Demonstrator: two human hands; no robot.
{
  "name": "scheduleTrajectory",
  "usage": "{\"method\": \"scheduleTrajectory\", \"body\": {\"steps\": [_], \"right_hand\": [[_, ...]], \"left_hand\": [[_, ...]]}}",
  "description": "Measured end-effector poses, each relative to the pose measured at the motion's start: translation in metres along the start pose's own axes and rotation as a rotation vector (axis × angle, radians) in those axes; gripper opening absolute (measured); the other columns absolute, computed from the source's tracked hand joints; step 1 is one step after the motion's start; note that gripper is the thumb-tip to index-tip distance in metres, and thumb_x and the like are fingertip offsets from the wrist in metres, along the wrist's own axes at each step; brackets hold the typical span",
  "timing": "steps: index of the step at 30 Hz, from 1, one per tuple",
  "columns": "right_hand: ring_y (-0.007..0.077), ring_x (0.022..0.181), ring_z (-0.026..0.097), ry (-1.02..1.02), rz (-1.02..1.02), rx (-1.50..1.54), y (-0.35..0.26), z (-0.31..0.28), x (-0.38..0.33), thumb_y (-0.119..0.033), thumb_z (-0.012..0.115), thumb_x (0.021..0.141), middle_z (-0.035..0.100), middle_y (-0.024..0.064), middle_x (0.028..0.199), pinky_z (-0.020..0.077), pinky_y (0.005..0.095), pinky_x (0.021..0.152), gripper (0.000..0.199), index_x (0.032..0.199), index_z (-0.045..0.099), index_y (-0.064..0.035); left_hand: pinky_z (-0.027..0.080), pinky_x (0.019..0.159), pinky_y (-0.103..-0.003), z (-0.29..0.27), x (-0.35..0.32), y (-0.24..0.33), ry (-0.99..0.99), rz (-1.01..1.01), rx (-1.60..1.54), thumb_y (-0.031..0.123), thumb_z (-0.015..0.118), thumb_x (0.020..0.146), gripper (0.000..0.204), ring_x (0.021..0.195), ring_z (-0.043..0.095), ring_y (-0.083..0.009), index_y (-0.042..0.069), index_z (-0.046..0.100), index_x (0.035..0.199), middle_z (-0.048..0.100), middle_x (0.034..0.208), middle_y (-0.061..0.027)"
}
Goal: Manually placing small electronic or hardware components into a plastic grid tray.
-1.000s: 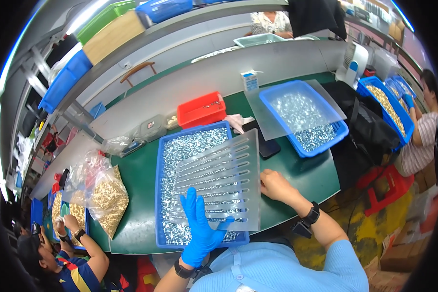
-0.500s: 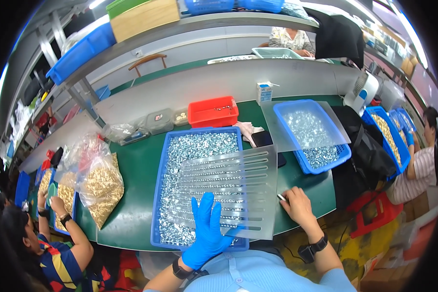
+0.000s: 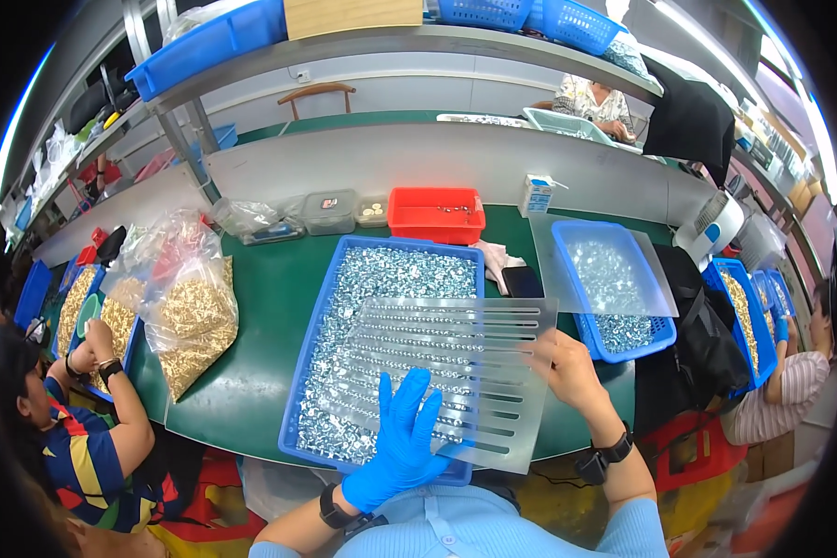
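A clear slotted plate [image 3: 521,372] lies over the near right part of a blue tray [image 3: 312,349] heaped with small shiny metal pieces [image 3: 405,270]. Rows of these pieces line the plate's long slots. My left hand [image 3: 395,456], in a blue glove, holds the plate near its front edge. Its fingers stretch over the surface, and the thumb shows faintly through the plate. My bare right hand [image 3: 572,372] is at the plate's right edge, fingertips pinched together and blurred. What they hold, if anything, I cannot make out.
A red bin [image 3: 437,209] and a lidded clear box [image 3: 329,212] stand behind the tray. Bags of gold-coloured pieces [image 3: 191,312] sit left. A blue basket [image 3: 660,335] under a clear sheet and a black bag [image 3: 702,325] are right. Co-workers sit on both sides and beyond the partition.
My right hand has moved up and inward to the plate's right edge; the small white thing in its fingers no longer shows. The left hand stays on the plate. The view has shifted.
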State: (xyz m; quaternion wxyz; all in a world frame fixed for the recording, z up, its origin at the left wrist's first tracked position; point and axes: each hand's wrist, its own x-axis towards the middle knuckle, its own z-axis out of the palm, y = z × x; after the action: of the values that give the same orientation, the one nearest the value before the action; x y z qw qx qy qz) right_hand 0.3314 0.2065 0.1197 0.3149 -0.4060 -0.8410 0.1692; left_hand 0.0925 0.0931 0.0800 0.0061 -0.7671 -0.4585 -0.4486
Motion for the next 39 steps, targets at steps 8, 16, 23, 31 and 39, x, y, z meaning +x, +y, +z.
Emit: {"method": "scheduleTrajectory", "body": {"steps": [8, 16, 23, 31, 39], "right_hand": [[0.019, 0.074, 0.056, 0.161, -0.043, 0.083, -0.008, 0.015, 0.005, 0.004, 0.064, 0.071, 0.056, 0.0068, 0.082, 0.0451, 0.0275, 0.065, 0.025, 0.094, 0.067, -0.0047], [0.0192, 0.071, 0.058, 0.28, -0.068, 0.183, -0.015, 0.028, 0.009, 0.008, 0.064, 0.07, 0.057, 0.0081, 0.081, 0.0468, 0.027, 0.062, 0.03, 0.097, 0.066, -0.0052], [0.0177, 0.074, 0.057, 0.215, -0.025, 0.17, -0.018, 0.028, 0.006, 0.007, 0.063, 0.071, 0.057, 0.0078, 0.084, 0.0465, 0.026, 0.064, 0.028, 0.097, 0.065, -0.0038], [0.0182, 0.073, 0.056, 0.155, 0.01, 0.077, -0.026, 0.013, -0.011, 0.006, 0.063, 0.069, 0.056, 0.0077, 0.082, 0.0449, 0.0278, 0.063, 0.028, 0.095, 0.066, -0.0043], [0.0217, 0.07, 0.056, 0.121, -0.053, 0.081, -0.049, 0.004, -0.031, 0.005, 0.064, 0.07, 0.057, 0.0079, 0.078, 0.0448, 0.0293, 0.058, 0.026, 0.094, 0.066, -0.0047]], "left_hand": [[0.013, 0.104, -0.063, -0.001, 0.001, 0.001, 0.021, -0.035, -0.063, 0.03, 0.072, 0.075, 0.081, 0.128, 0.032, -0.0363, 0.006, 0.027, 0.138, 0.031, 0.138, -0.0201], [0.015, 0.103, -0.063, -0.002, 0.003, 0.002, 0.056, -0.047, -0.073, 0.031, 0.071, 0.075, 0.079, 0.128, 0.033, -0.0365, 0.006, 0.029, 0.137, 0.032, 0.137, -0.0205], [0.015, 0.103, -0.063, -0.003, 0.001, 0.002, 0.056, -0.044, -0.07, 0.031, 0.071, 0.075, 0.079, 0.128, 0.033, -0.0366, 0.007, 0.029, 0.137, 0.032, 0.137, -0.0203], [0.016, 0.103, -0.063, -0.001, 0.0, -0.001, 0.074, -0.05, -0.071, 0.032, 0.072, 0.074, 0.081, 0.128, 0.033, -0.0366, 0.007, 0.029, 0.138, 0.03, 0.138, -0.0191], [0.016, 0.103, -0.063, 0.001, -0.001, -0.002, 0.091, -0.059, -0.077, 0.034, 0.073, 0.073, 0.084, 0.129, 0.032, -0.0359, 0.009, 0.028, 0.138, 0.029, 0.139, -0.0184]]}}
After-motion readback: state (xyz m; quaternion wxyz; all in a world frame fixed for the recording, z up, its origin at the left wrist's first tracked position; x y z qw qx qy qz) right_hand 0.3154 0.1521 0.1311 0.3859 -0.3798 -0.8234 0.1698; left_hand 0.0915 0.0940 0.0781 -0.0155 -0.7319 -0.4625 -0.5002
